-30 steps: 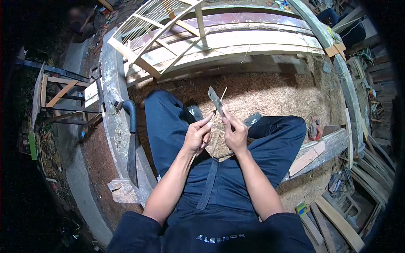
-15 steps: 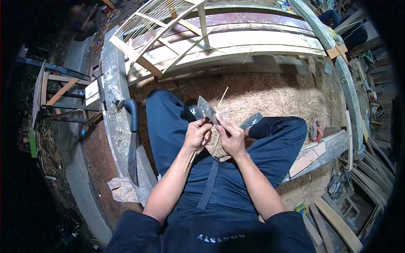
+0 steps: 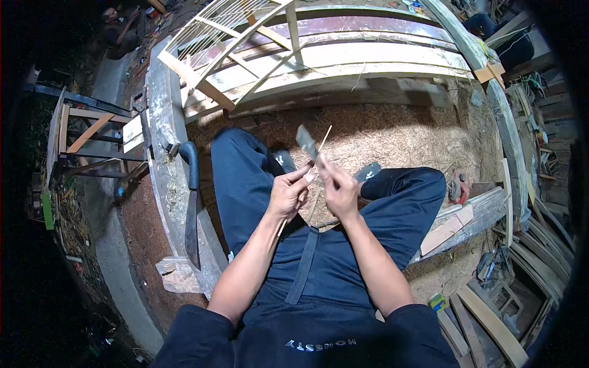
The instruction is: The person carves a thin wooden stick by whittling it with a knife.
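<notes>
Between my knees, my left hand (image 3: 287, 195) is closed around a thin bamboo strip (image 3: 328, 134). The strip slants up and away past the fingers, and its near end shows below the wrist side of the hand. My right hand (image 3: 341, 193) grips a knife, whose broad metal blade (image 3: 305, 142) points up and away to the left, slightly blurred. Most of the knife's handle is hidden in the fingers. Blade and strip cross close to the fingertips of both hands; whether they touch I cannot tell.
To the left, a machete (image 3: 192, 227) lies on a weathered beam (image 3: 164, 122). A slatted wooden frame (image 3: 215, 89) rests on the planks (image 3: 343, 58) ahead. A red-handled tool (image 3: 458, 189) and a tape measure (image 3: 437, 302) are at right. Another person (image 3: 119, 38) is at far upper left.
The blade has turned and shifted a little, now blurred. My right hand has moved slightly, and the fingers of my left hand reach farther forward along the strip.
</notes>
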Demonstrator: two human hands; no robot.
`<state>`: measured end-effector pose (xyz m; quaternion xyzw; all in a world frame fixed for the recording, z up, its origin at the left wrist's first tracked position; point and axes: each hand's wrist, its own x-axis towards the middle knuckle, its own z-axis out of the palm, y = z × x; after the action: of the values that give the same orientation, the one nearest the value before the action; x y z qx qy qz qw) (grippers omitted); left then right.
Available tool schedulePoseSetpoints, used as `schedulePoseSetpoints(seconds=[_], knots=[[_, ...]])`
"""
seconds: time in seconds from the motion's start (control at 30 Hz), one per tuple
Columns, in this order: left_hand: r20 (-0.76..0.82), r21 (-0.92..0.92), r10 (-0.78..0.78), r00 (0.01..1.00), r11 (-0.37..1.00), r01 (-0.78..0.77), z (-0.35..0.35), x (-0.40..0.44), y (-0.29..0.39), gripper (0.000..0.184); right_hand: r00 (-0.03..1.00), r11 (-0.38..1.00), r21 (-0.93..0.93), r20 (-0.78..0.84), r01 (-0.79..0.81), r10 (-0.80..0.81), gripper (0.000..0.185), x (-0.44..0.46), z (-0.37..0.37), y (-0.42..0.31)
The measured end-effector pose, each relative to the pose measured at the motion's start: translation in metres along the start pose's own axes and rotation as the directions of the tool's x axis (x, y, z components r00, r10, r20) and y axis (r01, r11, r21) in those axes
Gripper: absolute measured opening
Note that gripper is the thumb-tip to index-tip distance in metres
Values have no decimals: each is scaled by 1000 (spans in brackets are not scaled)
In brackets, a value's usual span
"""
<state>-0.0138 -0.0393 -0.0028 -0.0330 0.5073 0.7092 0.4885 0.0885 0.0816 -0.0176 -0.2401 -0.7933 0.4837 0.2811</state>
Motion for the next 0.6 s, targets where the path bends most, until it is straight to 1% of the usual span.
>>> schedulePoseSetpoints(seconds=[0.03,0.07,0.1,0.13,0.2,0.23,0.3,0.37,0.4,0.43,0.47,0.5,0.53,0.57,0.6], knots=[[2,5,2,1000,1000,-2,-5,3,-2,44,995,997,28,66,70,-71,36,-6,1,1],[3,76,13,1000,997,-13,-11,6,-5,44,990,994,-23,87,111,-109,35,-14,2,-1],[1,144,21,1000,989,-21,-10,5,-3,45,990,993,-21,90,114,-111,35,-11,3,-1],[6,119,12,1000,993,-12,-7,3,-3,40,995,996,-19,43,92,-91,35,-5,3,0],[17,94,20,1000,995,-22,-1,-1,-3,37,997,999,-14,-64,49,-50,37,7,6,9],[29,72,32,999,997,-34,1,-2,-2,34,997,999,-15,-65,46,-47,37,4,5,11],[13,68,14,1000,998,-15,1,-2,1,34,998,998,-13,-7,59,-59,38,0,4,10],[-10,154,3,1000,988,-1,-4,0,1,41,986,987,5,28,163,-163,37,-11,3,5],[33,116,19,999,993,-23,-2,-1,0,40,994,994,-16,20,109,-109,37,-7,1,4],[30,113,19,999,993,-22,-2,-3,0,40,999,998,-39,10,54,-53,37,-2,-1,6],[56,57,-5,998,998,2,-1,-4,0,32,999,998,-40,12,52,-52,37,4,-1,9],[84,2,-29,996,1000,29,2,-8,3,25,998,999,-31,-56,13,-15,37,11,-1,12],[59,17,-38,998,999,37,7,-9,7,12,992,999,-17,-126,-28,26,37,12,-1,13],[60,23,-43,997,999,42,4,-9,4,12,991,999,-16,-131,-33,30,37,4,-2,10],[54,40,-30,998,999,28,-1,-4,1,10,999,999,-21,-28,25,-26,37,-6,-3,4]])
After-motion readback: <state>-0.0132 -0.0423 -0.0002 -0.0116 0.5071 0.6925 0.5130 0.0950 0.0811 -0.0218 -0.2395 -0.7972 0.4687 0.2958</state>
